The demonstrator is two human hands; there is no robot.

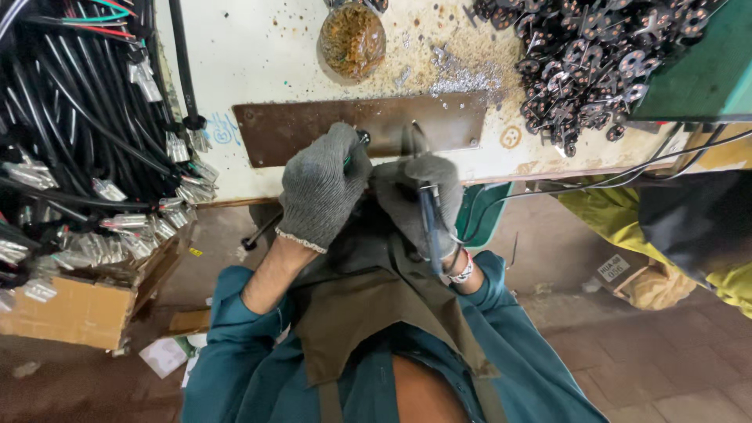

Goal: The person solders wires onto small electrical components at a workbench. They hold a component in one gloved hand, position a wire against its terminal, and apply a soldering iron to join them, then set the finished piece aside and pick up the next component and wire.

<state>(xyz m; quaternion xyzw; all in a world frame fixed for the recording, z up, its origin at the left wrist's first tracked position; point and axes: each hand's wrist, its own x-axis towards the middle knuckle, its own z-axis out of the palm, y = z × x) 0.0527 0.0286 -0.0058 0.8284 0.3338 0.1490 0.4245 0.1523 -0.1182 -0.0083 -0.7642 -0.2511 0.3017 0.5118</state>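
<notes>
1. Both gloved hands met at the near edge of the tabletop (pixel 258 70), right over the brown metal plate (pixel 313 129).
2. The left hand (pixel 321 188) was fisted tight around a black-handled tool (pixel 362 138), only its tip poking out above the knuckles.
3. The right hand (pixel 423 200) was clamped on blue-handled pliers (pixel 430 227), handles pointing back at the wrist, jaws up by the plate edge.
4. What sat between the jaws was too small and blurred to make out.
5. To my eye, doing this well meant bracing both wrists against the plate edge and keeping the two tools close.
6. A heap of dark metal clips (pixel 587 55) lay far right on the tabletop, with silvery filings (pixel 462 74) and a bag of brownish bits (pixel 352 39) beyond the plate.
7. Black cables with metal terminals (pixel 86 157) crowded the left side over a cardboard box (pixel 74 309), pressing close to the left elbow.
</notes>
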